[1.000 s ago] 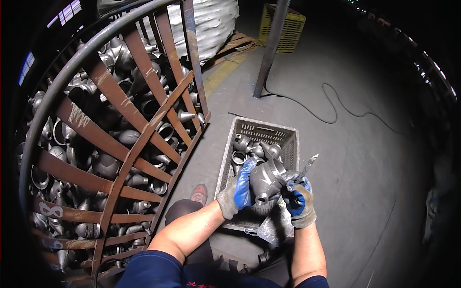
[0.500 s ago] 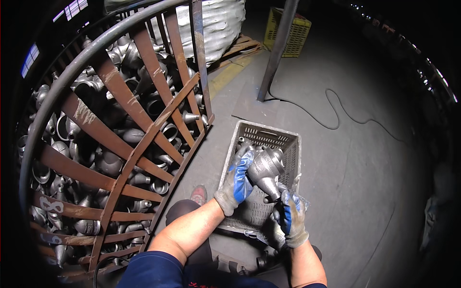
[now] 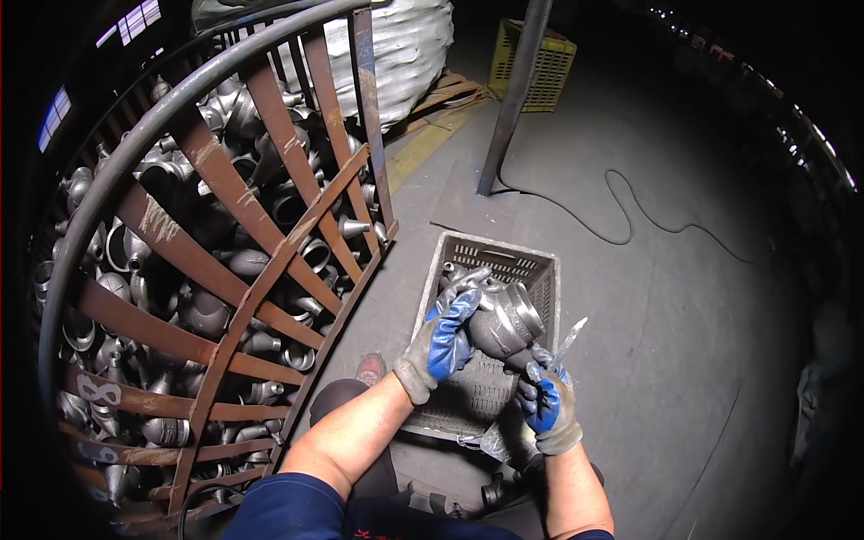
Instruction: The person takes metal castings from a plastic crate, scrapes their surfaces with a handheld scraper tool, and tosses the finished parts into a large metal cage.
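A grey cast metal fitting (image 3: 500, 326), round-bodied with a ringed opening at one end, is held over the crate. My left hand (image 3: 443, 337), in a blue-and-grey coated glove, is closed on its left side. The ringed opening points to the upper right. My right hand (image 3: 549, 400), gloved alike, is closed beside the fitting's lower end. A thin, pale, pointed tool (image 3: 572, 336) sticks up from its fingers; I cannot make out its exact kind. Below my hands stands the grey plastic crate (image 3: 432, 301), with more metal fittings (image 3: 456, 273) at its far left.
On the left, a large rusty barred bin (image 3: 229, 355) holds many similar fittings. A metal post (image 3: 511, 108) rises from a floor plate beyond the crate, with a black cable (image 3: 594, 232) trailing right. Farther off are a yellow crate (image 3: 551, 72) and a white sack (image 3: 405, 63).
The fitting has turned in my left hand, its ringed opening now facing more to the upper right. My right hand has shifted slightly, and the pale pointed tool now shows clearly above it.
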The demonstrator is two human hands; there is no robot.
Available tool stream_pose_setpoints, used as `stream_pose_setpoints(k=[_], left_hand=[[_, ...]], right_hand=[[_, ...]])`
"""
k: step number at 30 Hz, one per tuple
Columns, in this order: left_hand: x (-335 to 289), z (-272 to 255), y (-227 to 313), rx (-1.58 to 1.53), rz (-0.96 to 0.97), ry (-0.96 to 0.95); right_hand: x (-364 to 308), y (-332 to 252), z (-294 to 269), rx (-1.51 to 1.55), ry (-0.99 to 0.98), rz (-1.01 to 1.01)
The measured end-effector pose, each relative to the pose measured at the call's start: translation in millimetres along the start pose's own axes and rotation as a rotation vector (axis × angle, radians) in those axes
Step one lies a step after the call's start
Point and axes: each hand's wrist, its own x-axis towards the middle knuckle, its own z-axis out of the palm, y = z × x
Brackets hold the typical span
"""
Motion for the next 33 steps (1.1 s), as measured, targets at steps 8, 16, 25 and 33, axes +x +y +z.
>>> stream_pose_setpoints(k=[8,16,25,33], left_hand=[[-10.4,2.5,9.8,0.019,-0.162,-0.224],[-27.7,-10.0,12.2,0.231,-0.405,-0.104],[-31.7,-9.1,0.1,0.072,-0.306,-0.09],[-35.8,-1.1,2.3,0.141,-0.279,-0.044]], right_hand=[[11.0,-15.3,-17.5,0.041,-0.117,0.034],[1.7,-27.4,-9.2,0.034,-0.1,0.058],[-14.4,-29.6,13.8,-0.579,0.107,-0.35],[-31.8,-24.9,12.8,-1.207,-0.034,-0.621]])
